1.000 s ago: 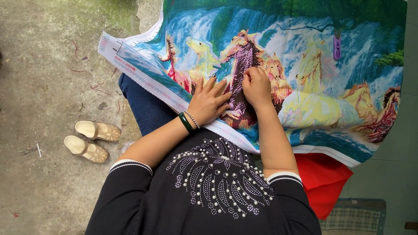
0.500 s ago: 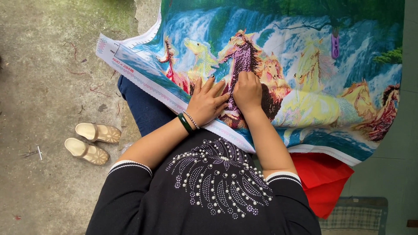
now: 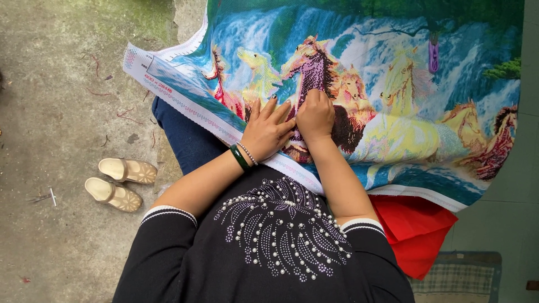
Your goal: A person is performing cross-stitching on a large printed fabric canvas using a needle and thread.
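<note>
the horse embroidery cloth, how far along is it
Much of the embroidery cloth shows in full colour: horses, waterfall, trees. In hand: the left hand lies flat on it while the right hand, fingers closed, works at the dark horse. The pictures cannot settle which areas remain unstitched.

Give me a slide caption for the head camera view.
Both hands, left and right, press on a colourful horse embroidery cloth.
</note>
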